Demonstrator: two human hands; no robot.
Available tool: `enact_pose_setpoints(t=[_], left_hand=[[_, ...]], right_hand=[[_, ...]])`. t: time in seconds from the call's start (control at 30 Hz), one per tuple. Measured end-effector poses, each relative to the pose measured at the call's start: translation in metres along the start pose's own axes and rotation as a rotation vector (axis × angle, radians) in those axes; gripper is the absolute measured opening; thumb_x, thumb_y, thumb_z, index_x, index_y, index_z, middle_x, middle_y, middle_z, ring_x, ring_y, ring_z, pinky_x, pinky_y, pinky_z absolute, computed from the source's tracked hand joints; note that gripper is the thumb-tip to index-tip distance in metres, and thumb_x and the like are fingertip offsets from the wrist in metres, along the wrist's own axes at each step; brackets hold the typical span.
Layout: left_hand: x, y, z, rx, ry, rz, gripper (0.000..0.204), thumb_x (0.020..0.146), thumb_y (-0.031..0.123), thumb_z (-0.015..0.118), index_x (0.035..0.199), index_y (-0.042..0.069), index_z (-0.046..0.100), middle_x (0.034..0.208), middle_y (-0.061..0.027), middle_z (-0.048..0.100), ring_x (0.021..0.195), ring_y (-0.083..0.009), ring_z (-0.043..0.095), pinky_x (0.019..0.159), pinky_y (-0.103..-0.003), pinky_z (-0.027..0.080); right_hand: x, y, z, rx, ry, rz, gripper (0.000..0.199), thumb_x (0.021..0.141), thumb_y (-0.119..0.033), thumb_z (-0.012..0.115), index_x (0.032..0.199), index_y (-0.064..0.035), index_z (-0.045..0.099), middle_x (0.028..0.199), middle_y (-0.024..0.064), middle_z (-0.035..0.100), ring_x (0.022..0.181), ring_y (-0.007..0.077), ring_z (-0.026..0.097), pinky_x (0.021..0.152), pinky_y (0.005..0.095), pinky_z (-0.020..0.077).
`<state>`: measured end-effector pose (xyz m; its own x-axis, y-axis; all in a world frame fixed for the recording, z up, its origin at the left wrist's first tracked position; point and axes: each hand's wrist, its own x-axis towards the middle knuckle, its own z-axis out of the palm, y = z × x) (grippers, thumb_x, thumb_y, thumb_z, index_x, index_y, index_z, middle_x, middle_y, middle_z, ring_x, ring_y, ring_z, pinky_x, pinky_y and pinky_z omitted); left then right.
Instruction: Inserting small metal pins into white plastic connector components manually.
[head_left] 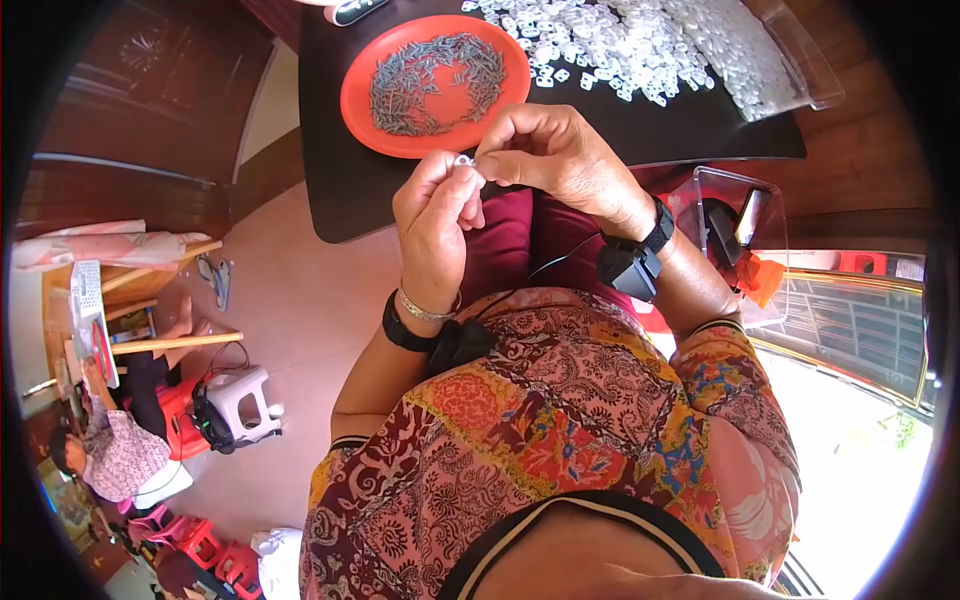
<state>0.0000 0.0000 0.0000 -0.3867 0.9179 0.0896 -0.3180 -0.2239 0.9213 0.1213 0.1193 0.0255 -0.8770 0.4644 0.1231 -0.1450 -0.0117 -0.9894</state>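
Above my lap, at the near edge of the black table (345, 200), both hands meet at the fingertips. A small white plastic clip (463, 160) is pinched between the thumb and forefinger of my left hand (437, 212). My right hand (560, 160) is closed in a pinch against it; whatever those fingertips hold is hidden. Just beyond the hands sits a round red plate (357, 97) with many small grey screw-like pieces (480, 75) lying mostly in a ring. To its right, many loose white plastic clips (600, 45) are spread over the tabletop.
A clear plastic tray (800, 60) of similar clips lies at the far right. Below the table's right side is a clear bin (765, 190) with dark items and an orange piece. On the left, another person (120, 455) sits at a wooden-framed table near red and white stools (240, 405).
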Motion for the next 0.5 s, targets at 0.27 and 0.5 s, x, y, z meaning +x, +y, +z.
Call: enact_pose_setpoints(t=[0.27,0.5], left_hand=[[0.0012,-0.0009,-0.0006,-0.021,-0.007,-0.007,0.016,0.090,0.010,0.050,0.079,-0.001,0.053,0.060,0.0007,0.045,0.053,-0.0061,0.040,0.050,-0.021,0.033],[0.0007,-0.0001,0.0016,-0.017,0.002,-0.007,0.016,0.090,0.011,0.050,0.078,0.000,0.053,0.060,0.0006,0.045,0.053,-0.0061,0.040,0.050,-0.021,0.033]], right_hand=[[-0.0005,-0.0059,0.0009,-0.094,-0.001,-0.004,0.006,0.083,-0.004,0.065,0.088,0.0001,0.063,0.080,0.0018,0.065,0.075,0.0067,0.059,0.069,0.0227,0.0484],[-0.0014,-0.0047,0.0009,-0.178,0.016,-0.049,0.012,0.084,-0.004,0.063,0.095,0.0008,0.064,0.082,0.0035,0.065,0.076,0.0071,0.059,0.070,0.0220,0.0487]])
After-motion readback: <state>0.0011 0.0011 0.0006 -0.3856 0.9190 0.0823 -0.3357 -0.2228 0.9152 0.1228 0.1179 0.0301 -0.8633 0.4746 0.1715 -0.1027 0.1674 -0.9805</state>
